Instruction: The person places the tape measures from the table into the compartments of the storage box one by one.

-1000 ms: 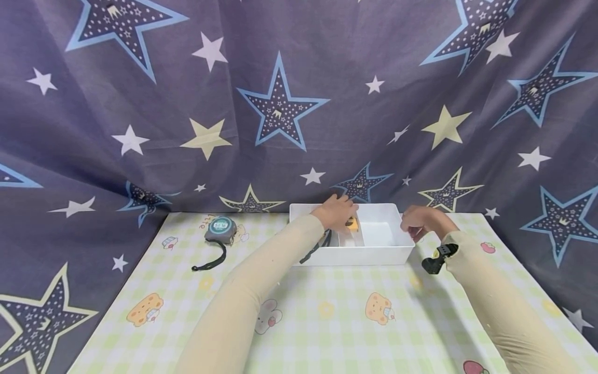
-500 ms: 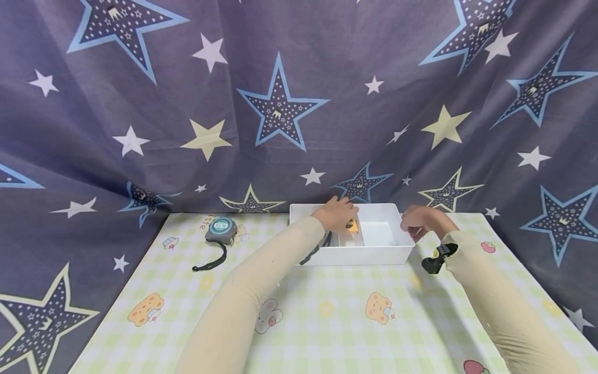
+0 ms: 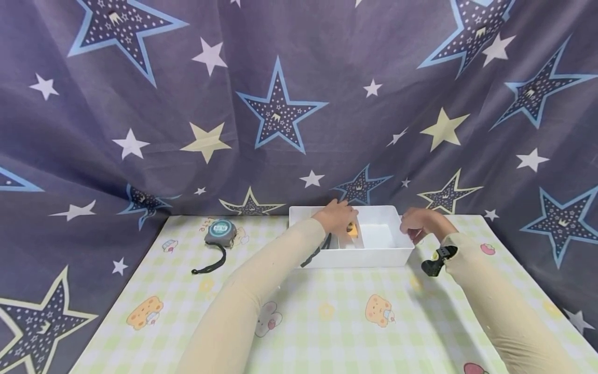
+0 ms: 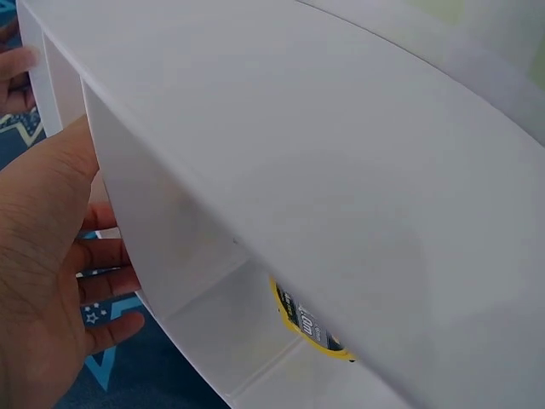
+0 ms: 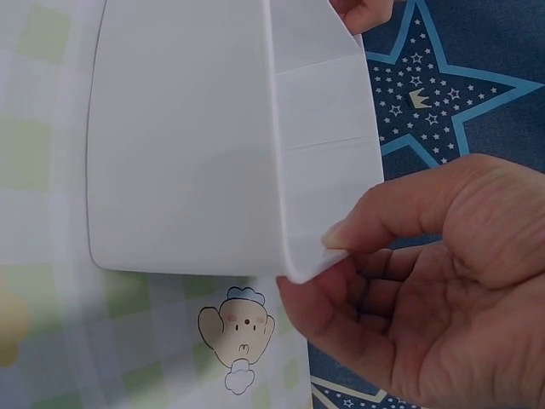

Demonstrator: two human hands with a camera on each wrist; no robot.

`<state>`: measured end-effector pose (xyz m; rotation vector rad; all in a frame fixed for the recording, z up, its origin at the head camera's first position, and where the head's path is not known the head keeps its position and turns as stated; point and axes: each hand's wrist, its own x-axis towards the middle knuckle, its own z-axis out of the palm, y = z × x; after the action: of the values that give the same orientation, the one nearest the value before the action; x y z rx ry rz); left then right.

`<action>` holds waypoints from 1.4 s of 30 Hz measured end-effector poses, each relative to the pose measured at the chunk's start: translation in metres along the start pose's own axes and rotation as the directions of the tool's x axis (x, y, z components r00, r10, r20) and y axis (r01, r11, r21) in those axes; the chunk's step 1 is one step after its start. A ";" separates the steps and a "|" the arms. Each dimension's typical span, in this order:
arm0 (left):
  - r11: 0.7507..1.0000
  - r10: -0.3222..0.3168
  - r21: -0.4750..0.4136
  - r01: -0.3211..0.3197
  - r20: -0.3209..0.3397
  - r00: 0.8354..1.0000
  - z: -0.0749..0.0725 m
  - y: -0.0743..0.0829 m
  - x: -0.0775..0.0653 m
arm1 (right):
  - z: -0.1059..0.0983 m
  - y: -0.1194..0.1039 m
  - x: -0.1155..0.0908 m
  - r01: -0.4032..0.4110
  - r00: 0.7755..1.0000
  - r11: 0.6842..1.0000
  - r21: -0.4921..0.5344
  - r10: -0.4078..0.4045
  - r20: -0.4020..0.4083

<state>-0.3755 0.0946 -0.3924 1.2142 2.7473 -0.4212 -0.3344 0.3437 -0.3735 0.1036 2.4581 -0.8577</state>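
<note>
A white divided storage box [image 3: 374, 258] stands at the back of the table. My left hand [image 3: 335, 217] reaches over its middle. In the left wrist view the left hand [image 4: 43, 247] has its fingers at the box's far edge; the divider hides the thumb tip. My right hand [image 3: 424, 223] pinches the box's right end; in the right wrist view the right hand [image 5: 443, 273] has its thumb on the corner rim. A yellow-and-black tape measure [image 4: 311, 328] lies inside the box, partly hidden by the wall. Yellow [image 3: 352, 229] also shows beside my left hand.
A grey tape measure [image 3: 221, 232] with a teal label and black wrist strap [image 3: 216, 264] lies at the table's back left. The checked tablecloth [image 3: 327, 332] covers the table. A starry curtain [image 3: 261, 171] hangs right behind the box.
Both hands and the box stay in place. The head view has tilted slightly, so everything sits a little lower.
</note>
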 end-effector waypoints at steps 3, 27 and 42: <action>1.000 0.004 0.004 -0.004 0.005 1.000 0.003 0.002 0.000 | 0.003 0.001 -0.001 -0.002 1.000 1.000 0.004 0.002 -0.001; 0.999 -0.022 -0.038 0.021 -0.020 1.000 -0.004 -0.006 -0.007 | 0.001 -0.003 -0.003 -0.003 1.000 1.000 -0.018 0.003 -0.007; 0.993 -0.030 -0.116 0.018 -0.108 0.994 -0.003 -0.019 -0.028 | 0.002 -0.002 -0.002 0.004 1.000 1.000 -0.012 -0.004 -0.016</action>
<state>-0.3704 0.0635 -0.3797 1.2124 2.8359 -0.2010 -0.3327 0.3414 -0.3727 0.1022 2.4789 -0.8468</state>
